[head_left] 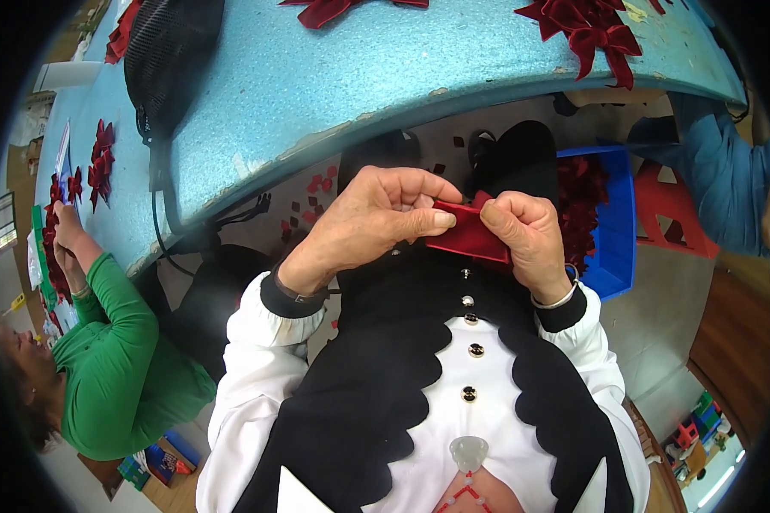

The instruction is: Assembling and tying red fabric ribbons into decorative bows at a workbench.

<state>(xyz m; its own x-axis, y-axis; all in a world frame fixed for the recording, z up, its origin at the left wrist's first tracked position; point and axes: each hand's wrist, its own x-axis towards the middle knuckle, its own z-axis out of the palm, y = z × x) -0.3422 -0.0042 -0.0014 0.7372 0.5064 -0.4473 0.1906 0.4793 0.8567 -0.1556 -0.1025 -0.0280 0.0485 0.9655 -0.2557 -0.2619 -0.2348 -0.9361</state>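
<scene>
A piece of dark red velvet ribbon (466,237) is stretched between my two hands, above my lap and in front of the table edge. My left hand (372,214) pinches its left end between thumb and fingers. On the other end, my right hand (526,235) grips the ribbon with the thumb pressed on top. The ribbon looks folded over, with a small tuft standing up near my right thumb. My fingertips behind it are partly hidden.
Finished red velvet bows (586,34) lie on the glittery blue table (316,77). A black mesh bag (167,68) rests at its left. Right of my lap stands a blue bin (616,222) of red pieces, beside a red stool (672,209). A person in green (120,359) works at left.
</scene>
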